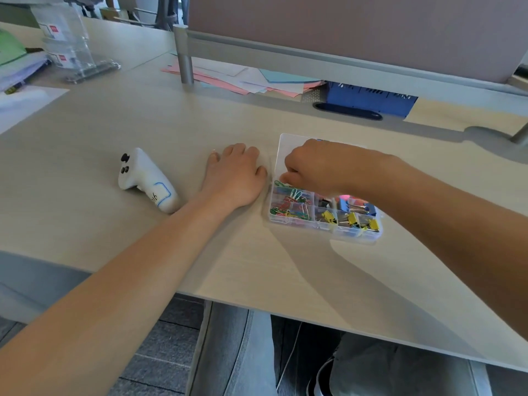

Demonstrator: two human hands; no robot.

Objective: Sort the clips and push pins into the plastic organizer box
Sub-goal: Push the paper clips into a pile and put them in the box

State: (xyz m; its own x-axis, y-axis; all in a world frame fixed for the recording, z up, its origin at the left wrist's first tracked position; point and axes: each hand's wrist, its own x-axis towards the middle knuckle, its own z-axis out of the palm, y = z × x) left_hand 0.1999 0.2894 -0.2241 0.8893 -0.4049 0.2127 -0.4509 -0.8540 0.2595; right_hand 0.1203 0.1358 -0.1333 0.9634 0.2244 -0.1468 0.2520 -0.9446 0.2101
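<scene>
A clear plastic organizer box (371, 237) lies open on the desk, its lid (283, 150) tipped up at the far side. Coloured paper clips (290, 204) fill its left compartments. Blue binder clips (358, 205) and yellow binder clips (353, 220) sit in the right ones. My right hand (317, 164) hovers over the far left compartments with the fingers curled down; whether they pinch anything is hidden. My left hand (235, 175) lies flat on the desk just left of the box, fingers loosely bent, holding nothing.
A white handheld controller (143, 178) lies left of my left hand. Pink, white and blue papers (243, 78) lie under the desk divider (285, 50). A blue basket (368, 98) stands behind. A clear acrylic stand (71, 44) and stacked papers (20, 64) sit far left. The desk edge (285, 310) is near my legs.
</scene>
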